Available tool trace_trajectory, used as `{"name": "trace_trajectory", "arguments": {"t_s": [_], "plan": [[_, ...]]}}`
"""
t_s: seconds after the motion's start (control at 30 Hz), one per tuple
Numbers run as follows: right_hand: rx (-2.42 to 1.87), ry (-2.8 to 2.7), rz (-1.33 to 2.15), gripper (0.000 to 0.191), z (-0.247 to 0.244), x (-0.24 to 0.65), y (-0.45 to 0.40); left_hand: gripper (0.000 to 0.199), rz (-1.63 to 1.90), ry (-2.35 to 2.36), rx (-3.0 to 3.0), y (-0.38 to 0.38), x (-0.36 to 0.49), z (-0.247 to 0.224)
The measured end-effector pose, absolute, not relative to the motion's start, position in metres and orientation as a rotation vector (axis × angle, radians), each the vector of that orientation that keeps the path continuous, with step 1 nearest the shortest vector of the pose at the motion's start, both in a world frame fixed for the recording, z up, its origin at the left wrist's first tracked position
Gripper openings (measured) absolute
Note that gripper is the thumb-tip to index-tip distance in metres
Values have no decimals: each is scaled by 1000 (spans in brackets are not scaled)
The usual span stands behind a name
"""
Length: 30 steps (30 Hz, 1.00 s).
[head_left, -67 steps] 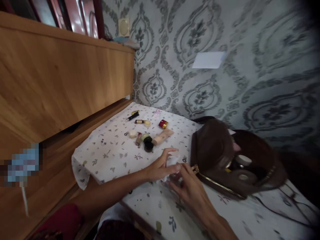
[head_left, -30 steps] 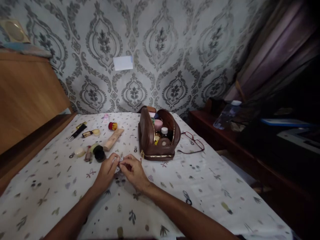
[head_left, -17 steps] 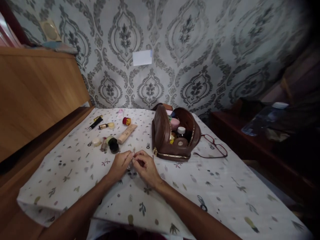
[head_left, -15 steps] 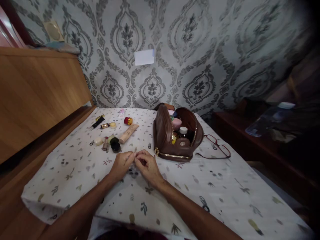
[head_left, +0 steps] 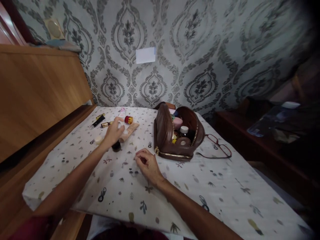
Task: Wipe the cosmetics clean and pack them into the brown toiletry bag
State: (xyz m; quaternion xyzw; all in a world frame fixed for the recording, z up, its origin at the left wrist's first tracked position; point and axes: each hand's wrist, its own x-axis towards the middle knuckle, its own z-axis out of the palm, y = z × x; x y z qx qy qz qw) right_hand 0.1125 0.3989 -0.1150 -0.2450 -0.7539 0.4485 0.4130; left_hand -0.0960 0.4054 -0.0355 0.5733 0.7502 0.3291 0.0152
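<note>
My left hand (head_left: 114, 132) reaches over the group of cosmetics with its fingers apart. Close to its fingertips are a small red-and-gold jar (head_left: 128, 120) and a beige squeeze tube (head_left: 130, 130). Beneath the wrist sits a black round pot (head_left: 116, 146), partly covered, and a cream-coloured round piece (head_left: 98, 139) shows at the other side. My right hand (head_left: 148, 164) rests on the patterned cloth with thumb and fingers pinched together; whatever is between them is too small to make out. Right of it stands an unzipped brown bag (head_left: 163, 133), a white-capped bottle (head_left: 184, 131) inside.
Red-framed glasses (head_left: 220, 148) lie beside the bag. Further left are a gold-and-black tube (head_left: 106, 124), a black slim item (head_left: 97, 122) and a small pink-and-white item (head_left: 122, 112). A wooden cabinet (head_left: 42, 93) borders the left, and a clear plastic bottle (head_left: 272, 118) is at the right.
My left hand has left the right one and moved forward and left over the cosmetics, its fingers parting. The right hand stays in nearly the same place, still pinched.
</note>
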Motion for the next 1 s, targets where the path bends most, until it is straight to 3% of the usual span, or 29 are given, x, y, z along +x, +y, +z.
{"name": "trace_trajectory", "arguments": {"t_s": [0.3, 0.6, 0.77, 1.0], "plan": [[-638, -1900, 1138, 15, -111, 113, 396, 76, 432, 2293, 2147, 492, -128, -39], [-676, -1910, 1092, 11, -115, 113, 398, 48, 18, 2305, 2347, 513, -116, -49], [-674, -1921, 1055, 13, -116, 113, 399, 37, 5, 2463, 2290, 512, -112, -52], [-695, -1917, 1034, 13, -118, 111, 401, 41, 209, 2608, 2095, 493, -116, -43]]}}
